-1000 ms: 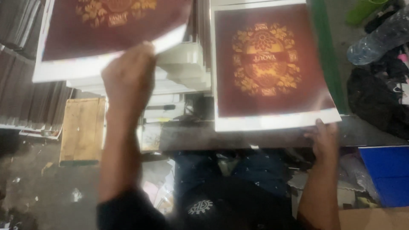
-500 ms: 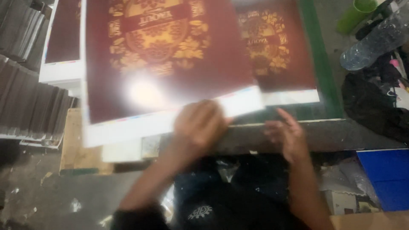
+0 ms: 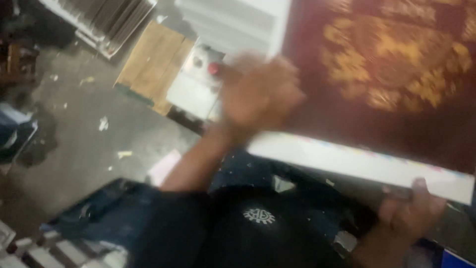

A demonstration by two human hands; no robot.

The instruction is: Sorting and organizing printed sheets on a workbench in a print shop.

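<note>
— What's below?
— A littered grey concrete floor [image 3: 74, 124] beside a flat wooden board [image 3: 153, 64].
— The hands?
— The blurred left hand [image 3: 260, 94] lies spread on the large maroon printed sheet with gold ornament [image 3: 391, 74]; the right hand [image 3: 411, 216] pinches its white near edge.

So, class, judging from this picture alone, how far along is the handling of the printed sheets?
Done: a dark red sheet with a gold emblem lies flat on the pile, its white margin at the near edge. In hand: the left hand rests on the sheet's near left corner, though blurred; the right hand grips the near right edge from below. Left: the pale stack beyond looks untouched. Whether the sheet is squared cannot be told.
</note>
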